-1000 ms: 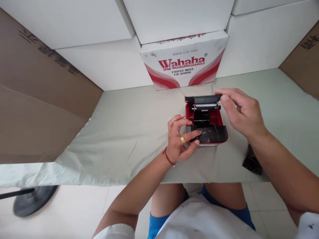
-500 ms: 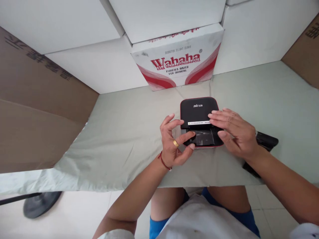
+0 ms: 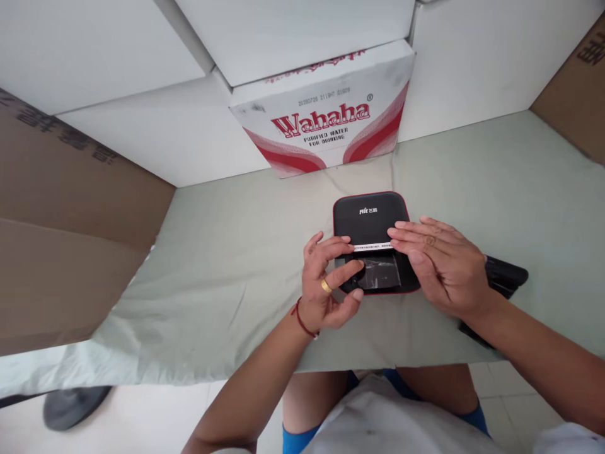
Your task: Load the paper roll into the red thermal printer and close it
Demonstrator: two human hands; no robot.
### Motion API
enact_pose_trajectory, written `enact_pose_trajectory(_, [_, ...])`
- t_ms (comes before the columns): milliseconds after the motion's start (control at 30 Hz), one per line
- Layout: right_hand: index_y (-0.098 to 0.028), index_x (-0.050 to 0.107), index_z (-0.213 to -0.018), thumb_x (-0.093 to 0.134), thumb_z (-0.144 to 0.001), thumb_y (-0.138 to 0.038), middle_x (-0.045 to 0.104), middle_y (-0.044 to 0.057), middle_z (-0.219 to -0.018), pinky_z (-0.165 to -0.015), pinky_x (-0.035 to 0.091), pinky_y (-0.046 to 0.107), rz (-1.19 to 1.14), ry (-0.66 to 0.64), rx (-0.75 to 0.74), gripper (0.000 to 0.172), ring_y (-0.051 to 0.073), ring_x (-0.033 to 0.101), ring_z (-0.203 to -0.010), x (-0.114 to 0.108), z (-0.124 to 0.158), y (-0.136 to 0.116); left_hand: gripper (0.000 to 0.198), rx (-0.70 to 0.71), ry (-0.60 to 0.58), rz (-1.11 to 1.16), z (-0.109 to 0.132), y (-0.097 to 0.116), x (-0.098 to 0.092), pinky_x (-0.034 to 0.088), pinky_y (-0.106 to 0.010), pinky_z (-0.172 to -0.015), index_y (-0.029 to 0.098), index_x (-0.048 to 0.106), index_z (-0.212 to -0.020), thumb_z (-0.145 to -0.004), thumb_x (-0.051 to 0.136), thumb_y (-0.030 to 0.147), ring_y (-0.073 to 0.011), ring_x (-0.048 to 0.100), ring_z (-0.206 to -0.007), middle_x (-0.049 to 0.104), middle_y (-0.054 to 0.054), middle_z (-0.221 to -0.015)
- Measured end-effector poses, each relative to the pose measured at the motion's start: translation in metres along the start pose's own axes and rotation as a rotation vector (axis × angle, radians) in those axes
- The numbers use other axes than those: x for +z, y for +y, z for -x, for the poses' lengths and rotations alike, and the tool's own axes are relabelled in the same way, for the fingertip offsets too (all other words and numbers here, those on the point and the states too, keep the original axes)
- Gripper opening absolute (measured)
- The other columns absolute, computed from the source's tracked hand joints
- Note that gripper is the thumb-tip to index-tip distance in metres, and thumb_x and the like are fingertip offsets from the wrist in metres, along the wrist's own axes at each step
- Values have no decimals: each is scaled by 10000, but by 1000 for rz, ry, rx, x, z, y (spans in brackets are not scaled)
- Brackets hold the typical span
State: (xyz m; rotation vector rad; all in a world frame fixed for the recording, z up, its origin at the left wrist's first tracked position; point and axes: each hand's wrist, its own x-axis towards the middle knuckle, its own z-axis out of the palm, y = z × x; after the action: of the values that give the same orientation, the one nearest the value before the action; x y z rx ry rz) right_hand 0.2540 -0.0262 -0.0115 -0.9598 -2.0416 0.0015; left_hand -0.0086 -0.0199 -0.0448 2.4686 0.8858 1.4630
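A small black device with a red rim [image 3: 368, 217], its lid down, lies on the pale green cloth of the table [image 3: 227, 271]. My left hand [image 3: 326, 284], with a gold ring and a red wrist cord, grips the device's near left corner, thumb and fingers curled on it. My right hand [image 3: 437, 265] lies flat on the lid's near right part, fingers stretched out and pressing down. A clear film covers the device's front panel [image 3: 382, 274] between my hands.
A white Wahaha carton [image 3: 326, 110] stands just behind the device among plain white boxes. Brown cardboard [image 3: 70, 214] walls the left side, more at the far right. A black object [image 3: 503, 277] lies on the cloth under my right wrist. A dark round stand base [image 3: 75, 407] sits on the floor.
The lid stood open one second ago with my right hand at its top edge. My right hand pushed it down, and it now lies flat on the shut lid.
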Motion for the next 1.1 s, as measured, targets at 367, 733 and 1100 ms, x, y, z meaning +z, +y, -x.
enact_pose_trajectory(367, [-241,729,-1383,563,-1127,-390,834,127,-1359,-1337,340,662,-125,-53,-75,340,318,749,-1352,2,13,-7,678,-488,172,584,12,-23,13,482,-517,-1295,415,498,-1550,-938,750,563,-299,553,-1566,587,-71,-1587])
enact_pose_trajectory(733, [-384,803,-1359,638,-1093,-507,836,45,-969,-878,579,471,92,115,-165,336,298,616,-966,-3,22,-20,944,-710,51,775,9,-34,20,367,-541,-1404,425,385,-1656,-823,791,600,-316,337,-1752,372,-47,-1856])
enact_pose_trajectory(1100, [-248,777,-986,589,-1140,-355,859,52,-1009,-805,660,378,-175,-108,-120,266,217,798,-906,-22,-23,-24,982,-637,-5,876,20,-49,35,315,-545,-1422,415,342,-1653,-838,806,706,-311,289,-1763,313,-68,-1872])
